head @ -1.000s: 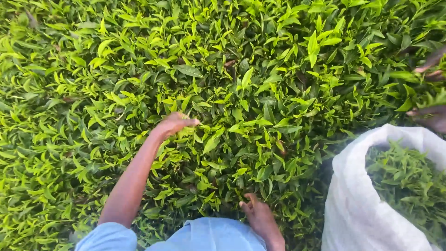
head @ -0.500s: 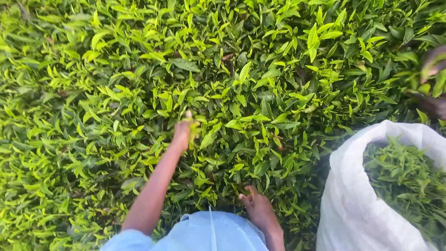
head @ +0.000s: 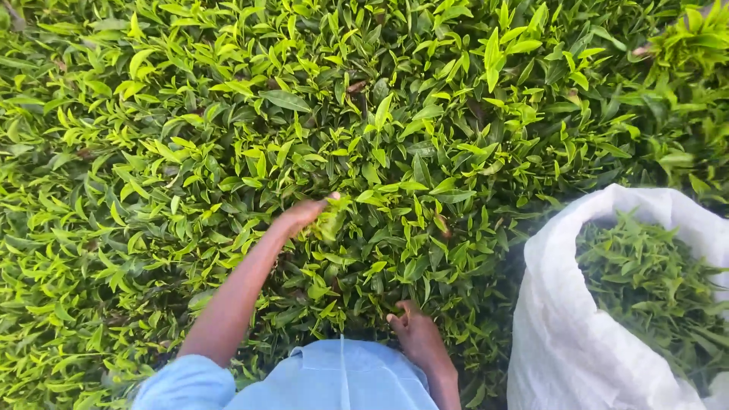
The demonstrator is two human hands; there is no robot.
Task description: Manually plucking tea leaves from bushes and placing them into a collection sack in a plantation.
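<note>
While the left hand [head: 302, 215] is reaching out over the top of the leafy green bush [head: 228, 114], its fingers are pinching a small bunch of picked leaves [head: 331, 222] near the bush's middle. The right hand [head: 414, 334] is sitting low at the bush's near edge, fingers curled into the foliage; whether it is gripping anything, I cannot tell. A white sack [head: 562, 319] is standing open at the bush's right edge, holding plucked leaves [head: 645, 281].

Single head-worn view looks steeply down, close over the leafy bushes [head: 380, 137]; no second view.
</note>
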